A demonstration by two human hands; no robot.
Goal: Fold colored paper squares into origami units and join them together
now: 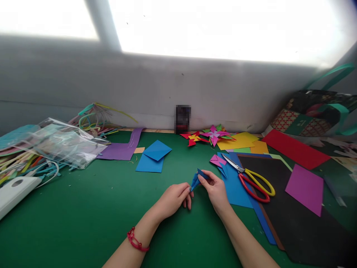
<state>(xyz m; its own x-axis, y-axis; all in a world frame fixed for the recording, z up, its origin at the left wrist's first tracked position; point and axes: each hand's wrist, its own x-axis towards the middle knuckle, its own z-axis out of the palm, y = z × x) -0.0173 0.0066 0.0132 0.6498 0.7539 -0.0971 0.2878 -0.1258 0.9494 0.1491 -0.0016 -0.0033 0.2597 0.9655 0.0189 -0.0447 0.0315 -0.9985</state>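
Note:
Between both hands is a small folded piece of blue paper (195, 181), held just above the green table. My left hand (175, 197) pinches its lower end between thumb and fingers; a red braided bracelet (136, 240) circles that wrist. My right hand (214, 188) grips the upper end, thumb in front and fingers behind. Just beyond the right hand lie a folded pink-and-blue paper piece (218, 160) and scissors (240, 169) with one red and one yellow handle. Farther off to the left are blue paper squares (150, 163), the upper one turned on its corner.
Colored sheets, including a black sheet (295, 208) and a purple square (305, 189), overlap at right. Folded paper flowers (214, 134) sit by the wall near a blurred dark upright object (182, 119). A clear plastic bag (75, 145), paper strips and a white power strip (16, 191) crowd the left.

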